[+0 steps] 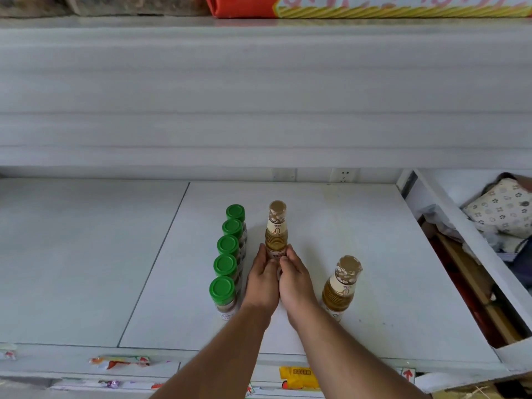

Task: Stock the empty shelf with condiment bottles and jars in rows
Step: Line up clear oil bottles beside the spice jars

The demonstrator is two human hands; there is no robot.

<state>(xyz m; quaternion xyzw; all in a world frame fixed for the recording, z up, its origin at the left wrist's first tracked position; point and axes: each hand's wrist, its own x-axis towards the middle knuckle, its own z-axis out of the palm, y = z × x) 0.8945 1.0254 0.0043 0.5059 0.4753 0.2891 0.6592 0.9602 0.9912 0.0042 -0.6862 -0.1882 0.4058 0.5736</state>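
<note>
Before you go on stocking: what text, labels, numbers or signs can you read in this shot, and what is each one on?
"0": large digit on the neck label of the right golden bottle.
"0": same digit on the golden bottle both hands hold.
Red up arrow: sticker on the shelf edge.
Yellow price tag: print too blurred to read.
Green-capped jars: label print too small to read.

shelf [359, 231]: white, I reach onto it | green-capped jars [227, 249]: five upright in one row running front to back | amber bottle [277, 230]: upright just right of the row, my left grip [263, 279] and right grip [293, 280] cupping its base, thumbs touching | second amber bottle [342, 286]: upright, apart at right
</note>
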